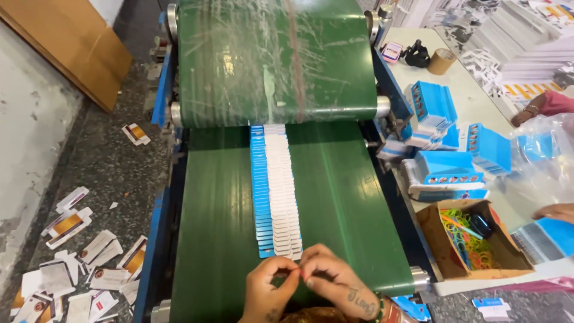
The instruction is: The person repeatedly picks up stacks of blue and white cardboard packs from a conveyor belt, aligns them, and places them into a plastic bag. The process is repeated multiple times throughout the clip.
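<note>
Lying scattered on the speckled floor (113,173) at the far left are loose flattened cartons (78,263), white with orange panels. Moving right, a green conveyor belt (341,197) is carrying a long overlapped row of flat blue-and-white cartons (276,191) down its middle, out from under an upper green belt (239,60). At the near end of that row, the person's left hand (267,288) and right hand (338,281) are meeting just below the last carton, fingers (287,274) pinching together on something thin and reddish, seemingly a rubber band (297,270); it is too small to tell for sure. Both hands are hovering over the belt. Further right, an open cardboard box (433,239) of coloured rubber bands (472,242) is sitting on the bench (466,78), beside bundled stacks of blue cartons (439,167). At the right edge, another person's hand (556,210) is resting near clear plastic (544,161).
</note>
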